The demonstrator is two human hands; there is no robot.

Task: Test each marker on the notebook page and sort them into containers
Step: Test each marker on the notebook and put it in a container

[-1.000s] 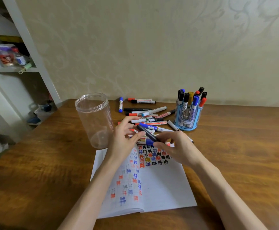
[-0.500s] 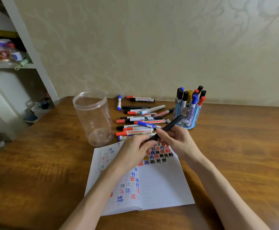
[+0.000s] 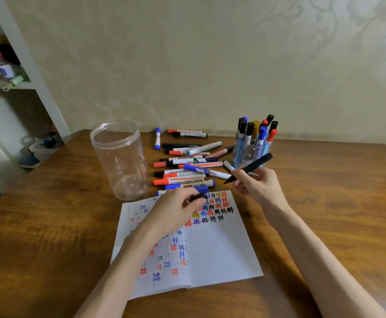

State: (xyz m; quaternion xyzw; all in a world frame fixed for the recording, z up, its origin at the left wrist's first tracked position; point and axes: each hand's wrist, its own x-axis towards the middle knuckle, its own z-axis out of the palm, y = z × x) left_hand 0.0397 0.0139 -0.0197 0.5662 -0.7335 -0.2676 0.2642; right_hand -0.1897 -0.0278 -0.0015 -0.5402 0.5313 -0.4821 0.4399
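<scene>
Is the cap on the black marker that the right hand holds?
No, the tip of the black marker in the right hand is bare, and the left hand holds a black cap.

notebook [image 3: 219, 253]: open, marked | black marker [image 3: 255, 165]: uncapped, tilted, over notebook's far-right corner | cap [image 3: 200, 196]: over notebook's far edge | loose markers [image 3: 187, 167]: lying behind notebook | clear jar [image 3: 118, 161]: upright, empty, behind-left | blue holder [image 3: 244, 152]: marker-filled, behind-right

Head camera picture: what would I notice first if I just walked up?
Probably the notebook in the middle, its page full of red, blue, black and orange marks. At its far edge, the right hand holds an uncapped black marker while the left hand pinches a black cap. Behind lies a pile of markers.
</scene>
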